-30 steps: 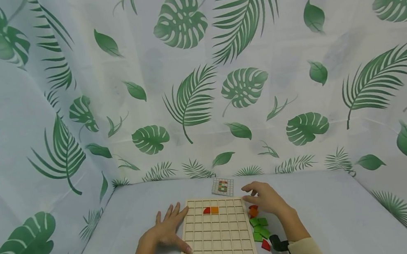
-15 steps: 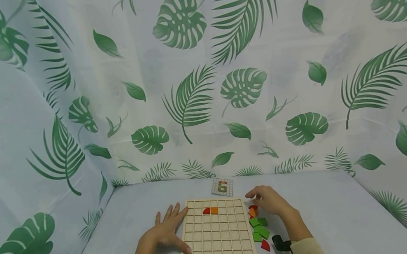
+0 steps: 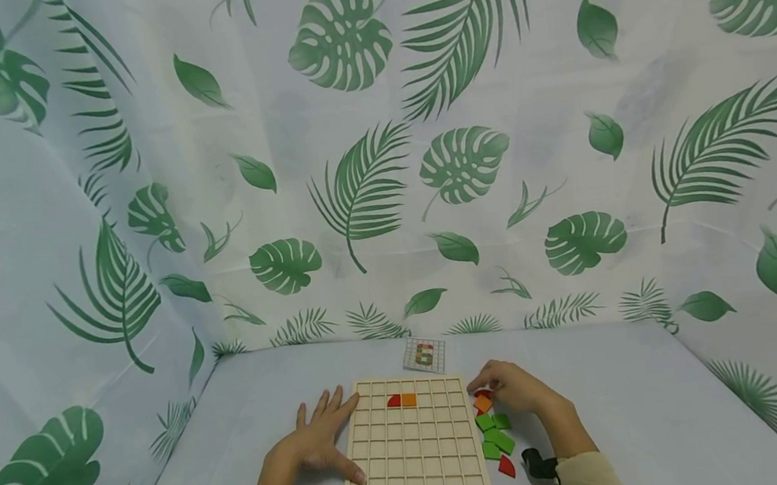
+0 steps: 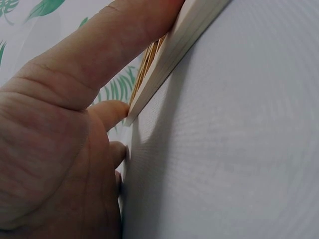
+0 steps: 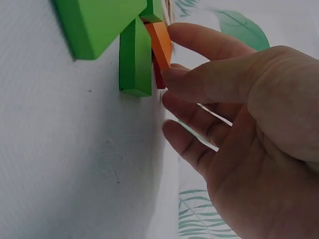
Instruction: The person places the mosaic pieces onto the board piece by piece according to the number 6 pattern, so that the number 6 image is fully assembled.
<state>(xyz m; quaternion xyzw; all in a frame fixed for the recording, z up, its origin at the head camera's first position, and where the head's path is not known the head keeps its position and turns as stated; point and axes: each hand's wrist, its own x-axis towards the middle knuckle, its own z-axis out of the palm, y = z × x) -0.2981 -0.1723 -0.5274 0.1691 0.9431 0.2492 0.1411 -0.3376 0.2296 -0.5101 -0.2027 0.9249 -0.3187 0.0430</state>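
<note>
A wooden grid board [image 3: 414, 453] lies on the table, with a red quarter-round piece [image 3: 394, 401] and an orange square piece [image 3: 409, 400] side by side in its upper rows. My left hand [image 3: 317, 443] rests with fingers spread along the board's left edge; in the left wrist view the thumb [image 4: 99, 52] reaches over the rim. Just right of the board, my right hand [image 3: 513, 387] is at the far end of the loose pieces. Its fingers, slightly bent, are by an orange piece [image 5: 161, 42] with red [image 5: 159, 74] beneath; contact is unclear. No held piece shows.
Several green pieces [image 3: 498, 440] lie along the board's right side, with red pieces [image 3: 506, 466] nearer the front. Behind the board is a small pattern card [image 3: 424, 355]. A leaf-print cloth [image 3: 379, 156] hangs at the back and sides.
My right hand has drawn back slightly from the board's top right corner and lowered to the red and orange pieces. My left hand and the pieces on the board stay put.
</note>
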